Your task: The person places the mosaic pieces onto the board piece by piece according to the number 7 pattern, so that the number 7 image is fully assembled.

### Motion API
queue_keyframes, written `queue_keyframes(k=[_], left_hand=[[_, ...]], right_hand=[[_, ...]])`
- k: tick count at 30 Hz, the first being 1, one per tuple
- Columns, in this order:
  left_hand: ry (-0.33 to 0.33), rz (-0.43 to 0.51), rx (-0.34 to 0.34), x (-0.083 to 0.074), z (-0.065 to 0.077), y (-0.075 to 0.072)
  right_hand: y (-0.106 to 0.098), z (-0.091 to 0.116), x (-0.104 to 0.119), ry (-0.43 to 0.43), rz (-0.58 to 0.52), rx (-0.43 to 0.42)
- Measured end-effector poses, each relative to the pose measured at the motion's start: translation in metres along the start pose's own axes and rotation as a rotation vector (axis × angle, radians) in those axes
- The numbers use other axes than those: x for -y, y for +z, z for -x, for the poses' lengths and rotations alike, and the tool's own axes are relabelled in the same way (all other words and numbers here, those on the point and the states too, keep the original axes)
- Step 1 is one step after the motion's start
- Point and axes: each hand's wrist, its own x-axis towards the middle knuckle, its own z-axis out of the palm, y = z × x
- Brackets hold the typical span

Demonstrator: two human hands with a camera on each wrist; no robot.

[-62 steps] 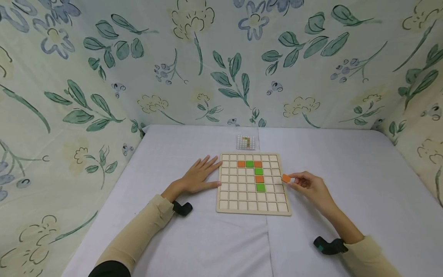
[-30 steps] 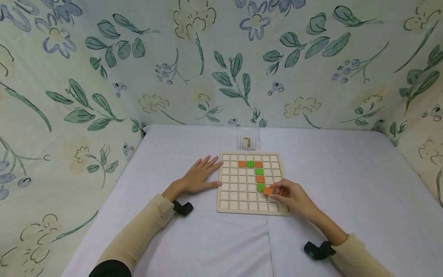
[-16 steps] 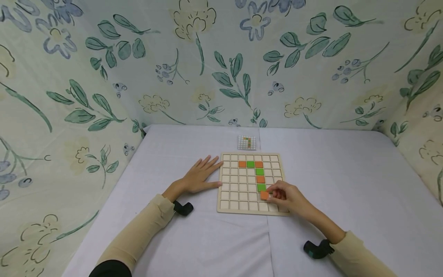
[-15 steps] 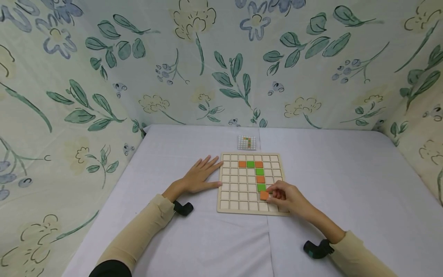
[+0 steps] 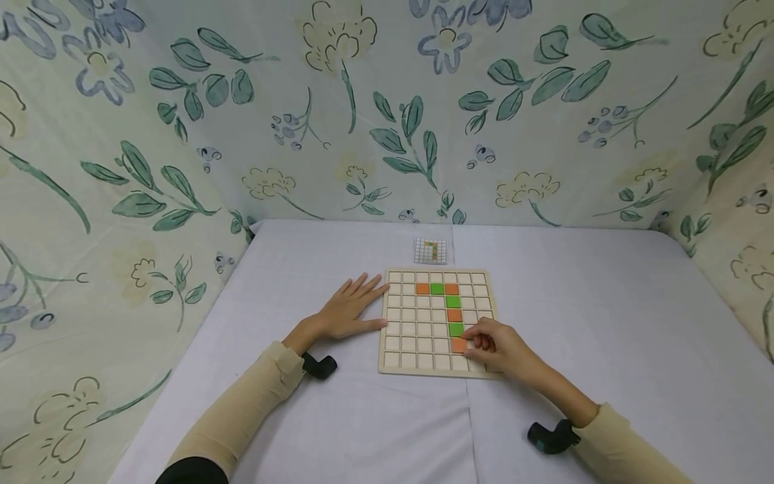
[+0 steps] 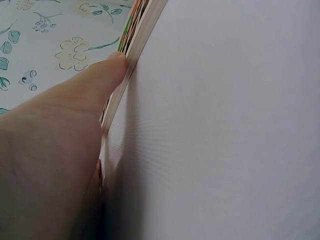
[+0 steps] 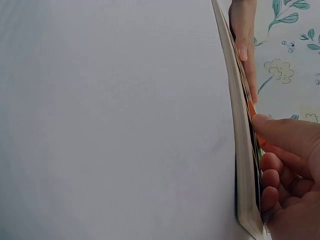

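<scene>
A wooden grid board [image 5: 417, 372] lies on the white cloth in the head view. Orange and green square tiles fill part of its grid: a short row near the top, then a column running down from the row's right end. At the bottom of that column sits an orange tile [image 5: 459, 345], flat in its cell. My right hand [image 5: 502, 346] pinches this tile between thumb and index finger, the other fingers curled. Spread flat on the cloth, my left hand [image 5: 347, 312] touches the board's left edge with fingertips and thumb [image 6: 116, 62].
Behind the board lies a small pattern card [image 5: 431, 251] showing a similar coloured grid. White cloth [image 5: 592, 296] covers the table, and a floral curtain [image 5: 260, 121] hangs behind and at the sides. A black device [image 5: 553, 437] sits at each wrist.
My right hand has carried the orange tile from beyond the board's right edge leftward and down into the cell below the lowest green tile. The left hand has stayed in place.
</scene>
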Motion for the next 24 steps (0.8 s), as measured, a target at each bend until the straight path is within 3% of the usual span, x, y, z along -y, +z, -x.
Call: queue_keyframes(k=[7, 17, 24], left_hand=[[-0.004, 0.011, -0.002, 0.000, 0.000, -0.001], [-0.002, 0.015, -0.004, -0.001, 0.000, -0.003], [-0.007, 0.087, 0.009, 0.000, 0.000, -0.007]], right_hand=[[0.000, -0.001, 0.004, 0.017, 0.024, -0.012], [-0.004, -0.001, 0.003, 0.103, -0.001, -0.029], [-0.018, -0.003, -0.004, 0.131, 0.065, -0.154]])
